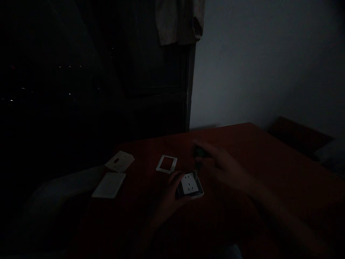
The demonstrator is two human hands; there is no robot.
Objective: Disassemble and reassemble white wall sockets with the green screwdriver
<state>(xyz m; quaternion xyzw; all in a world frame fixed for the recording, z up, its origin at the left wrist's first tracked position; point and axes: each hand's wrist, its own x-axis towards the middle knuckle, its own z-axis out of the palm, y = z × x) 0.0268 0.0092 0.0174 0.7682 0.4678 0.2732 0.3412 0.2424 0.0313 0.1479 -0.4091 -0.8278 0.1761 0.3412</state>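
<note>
A wall socket [190, 184] with a white slotted face and a dark surround lies on the reddish table. My left hand [174, 194] grips its left side, fingers at the far edge and thumb at the near edge. Over the far right corner, my right hand [218, 162] is wrapped round the dark green handle of a screwdriver [198, 153]. Its thin shaft points down, with the tip at the socket's right edge; whether it sits on a screw is too dark to tell. Just beyond my left hand lies a white square frame [161, 168].
To the left on the table [229, 138] are a pale box-like piece with a dark slot [120, 162] and a flat white plate [109, 185]. A dark window stands behind, with cloth [179, 21] hanging above. A pale wall [256, 64] borders the table's far side.
</note>
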